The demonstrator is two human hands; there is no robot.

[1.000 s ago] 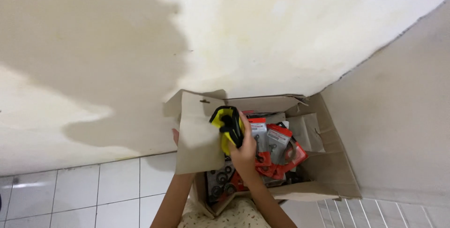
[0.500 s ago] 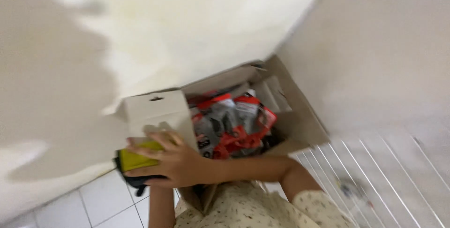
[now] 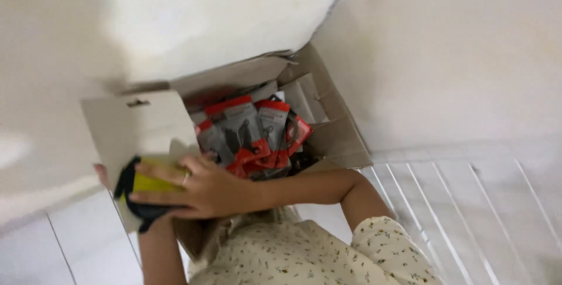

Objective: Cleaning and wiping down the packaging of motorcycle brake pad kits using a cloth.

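Hiding left hand point(image 3: 102, 173): yellow-black tool point(image 3: 143, 188)

I hold a yellow and black tool point(image 3: 146, 186) low at the left, in front of the open flap of a cardboard box. Its body is bright yellow with black ends; one black end pokes out at the left and another bulges below my fingers. It lies roughly level, long side running left to right. My right hand point(image 3: 205, 190) grips it from above, fingers laid flat across the yellow part. My left hand point(image 3: 102, 172) is almost hidden behind it; only a fingertip shows.
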